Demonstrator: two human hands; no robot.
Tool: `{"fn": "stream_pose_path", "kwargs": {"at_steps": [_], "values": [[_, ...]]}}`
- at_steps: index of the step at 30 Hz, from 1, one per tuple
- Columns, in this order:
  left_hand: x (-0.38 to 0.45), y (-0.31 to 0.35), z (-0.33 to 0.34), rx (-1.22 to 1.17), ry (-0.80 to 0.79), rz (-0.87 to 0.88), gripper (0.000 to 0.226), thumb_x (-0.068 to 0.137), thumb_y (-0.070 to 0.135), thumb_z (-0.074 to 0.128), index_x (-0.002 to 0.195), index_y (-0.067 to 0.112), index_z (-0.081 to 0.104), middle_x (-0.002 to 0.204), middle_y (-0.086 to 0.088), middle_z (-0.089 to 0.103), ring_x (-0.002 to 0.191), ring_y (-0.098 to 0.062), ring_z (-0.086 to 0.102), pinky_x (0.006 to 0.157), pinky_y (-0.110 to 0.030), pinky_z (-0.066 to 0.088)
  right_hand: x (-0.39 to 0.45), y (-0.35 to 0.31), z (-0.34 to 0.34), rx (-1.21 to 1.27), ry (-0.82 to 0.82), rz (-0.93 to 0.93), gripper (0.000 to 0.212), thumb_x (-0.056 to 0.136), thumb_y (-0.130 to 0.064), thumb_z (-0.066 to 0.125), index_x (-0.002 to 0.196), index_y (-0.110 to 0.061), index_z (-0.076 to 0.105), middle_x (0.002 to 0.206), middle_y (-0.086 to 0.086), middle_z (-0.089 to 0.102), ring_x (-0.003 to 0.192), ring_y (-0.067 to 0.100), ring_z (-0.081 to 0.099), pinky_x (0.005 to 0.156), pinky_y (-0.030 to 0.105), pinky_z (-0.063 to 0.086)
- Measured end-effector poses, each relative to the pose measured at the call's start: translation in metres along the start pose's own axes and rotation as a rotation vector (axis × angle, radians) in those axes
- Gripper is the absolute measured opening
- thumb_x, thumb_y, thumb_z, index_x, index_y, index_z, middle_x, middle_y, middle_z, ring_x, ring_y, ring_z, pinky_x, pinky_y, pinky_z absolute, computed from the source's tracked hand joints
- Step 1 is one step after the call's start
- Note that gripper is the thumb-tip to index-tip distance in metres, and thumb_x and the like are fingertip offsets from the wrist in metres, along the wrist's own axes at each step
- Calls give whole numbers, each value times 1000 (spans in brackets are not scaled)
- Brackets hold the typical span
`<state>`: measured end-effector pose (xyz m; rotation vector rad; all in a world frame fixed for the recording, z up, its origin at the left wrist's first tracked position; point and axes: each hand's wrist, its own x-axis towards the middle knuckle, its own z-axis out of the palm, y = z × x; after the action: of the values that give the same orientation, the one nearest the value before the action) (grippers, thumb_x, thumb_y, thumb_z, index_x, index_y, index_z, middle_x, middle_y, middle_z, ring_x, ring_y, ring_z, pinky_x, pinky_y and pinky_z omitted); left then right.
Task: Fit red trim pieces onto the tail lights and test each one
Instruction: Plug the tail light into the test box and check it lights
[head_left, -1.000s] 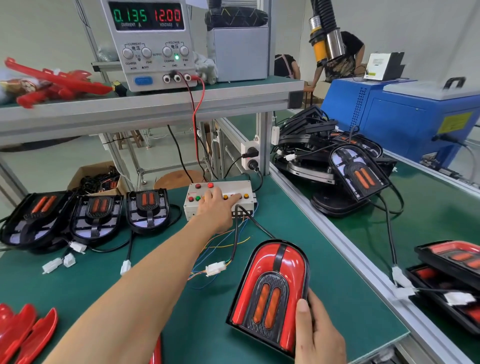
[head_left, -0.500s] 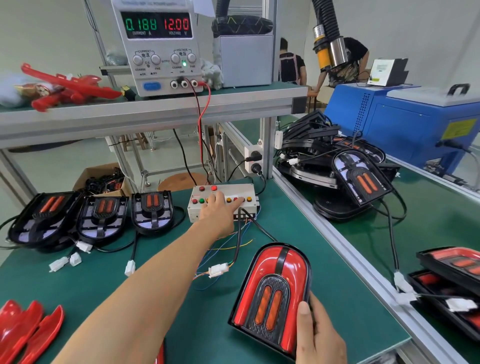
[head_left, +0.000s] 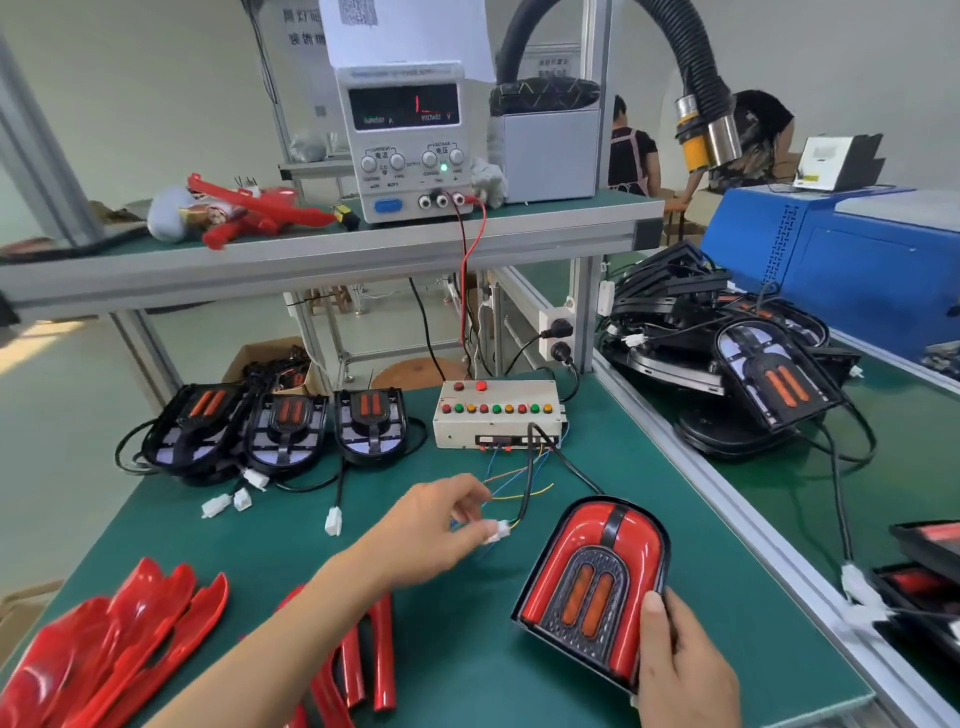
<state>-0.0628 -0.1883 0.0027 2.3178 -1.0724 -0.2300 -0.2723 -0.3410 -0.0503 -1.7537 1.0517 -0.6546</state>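
Here the right hand (head_left: 680, 670) grips the near right corner of the tail light (head_left: 592, 587), thumb laid on its face, fingers curled under the edge. The light is an arch-shaped shell with a glossy red trim (head_left: 631, 561) around a dark, dimpled centre panel holding two orange oblong lenses; a black strip runs up from the panel to the rounded top. It lies flat on the green mat (head_left: 467, 675), just ahead of that hand. To its left the left hand (head_left: 431, 530) pinches a small white plug (head_left: 500, 531) between thumb and fingertips, thin coloured wires and a black cable trailing from it toward the beige button box (head_left: 496, 415) farther out. Left of and beyond the left hand, three bare black lights (head_left: 283, 431) without red trim sit in a row. Near the left forearm lie loose, shiny red trim pieces (head_left: 119, 649), curved and pointed.
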Motion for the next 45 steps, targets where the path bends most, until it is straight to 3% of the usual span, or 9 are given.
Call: {"fn": "stream_pose_path", "kwargs": {"at_steps": [3,7,9,13,19,27,33,41,45], "values": [[-13,-2,14,19,-29,31,42,89,34,72,126,25,54,101,12,65,91,-5,63,89,-24,50,0,-4,-2,-33,-4,21,41,102,-44,46,132,-25,67,74,-7,71,49,12,66,50,24,51],[-15,-2,30,107,138,131,29,88,20,67,115,20,56,97,6,67,86,-16,62,84,-31,50,5,-8,-8,-60,-51,29,23,101,-44,52,92,-31,69,66,-2,72,39,20,65,58,40,59],[-14,0,30,65,209,163,21,89,18,65,107,20,56,94,6,66,84,-18,60,82,-32,49,10,-12,-13,-107,-132,53,27,101,-47,52,92,-29,70,80,4,76,58,27,73,73,46,60],[-11,4,24,45,290,216,11,93,22,63,101,19,57,87,9,65,81,-15,58,78,-33,49,24,-18,-26,-474,-57,8,66,95,-59,53,147,-20,52,138,12,55,120,31,59,97,42,48],[-10,10,20,115,337,414,14,90,16,67,104,14,67,94,6,69,86,-13,62,88,-29,47,28,-67,-2,-780,15,-915,64,64,-44,91,120,-20,73,112,4,66,107,32,62,83,48,46],[-12,8,16,330,323,510,15,90,11,66,105,12,67,90,0,67,86,-22,63,104,-37,44,55,-112,38,-1131,-225,-1395,27,62,-36,94,61,-26,69,62,-8,61,68,16,63,84,42,55],[-15,7,13,403,219,606,8,90,6,60,96,9,64,84,-4,62,78,-27,59,93,-41,50,73,-112,44,-1193,-613,-1411,32,105,-40,45,99,-20,69,102,-6,62,104,18,50,103,38,29],[-16,15,7,321,116,612,17,94,8,48,103,6,63,85,-8,59,75,-28,50,73,-41,46,80,-119,37,-1090,-799,-1357,29,105,-43,46,87,-22,55,101,-7,63,95,19,55,99,31,23],[-16,4,3,399,62,589,37,97,1,51,132,9,60,92,-8,60,80,-27,51,75,-35,42,84,-119,31,-1137,-837,-1330,25,102,-40,49,84,-24,56,115,-7,65,100,21,58,105,38,29]]}}
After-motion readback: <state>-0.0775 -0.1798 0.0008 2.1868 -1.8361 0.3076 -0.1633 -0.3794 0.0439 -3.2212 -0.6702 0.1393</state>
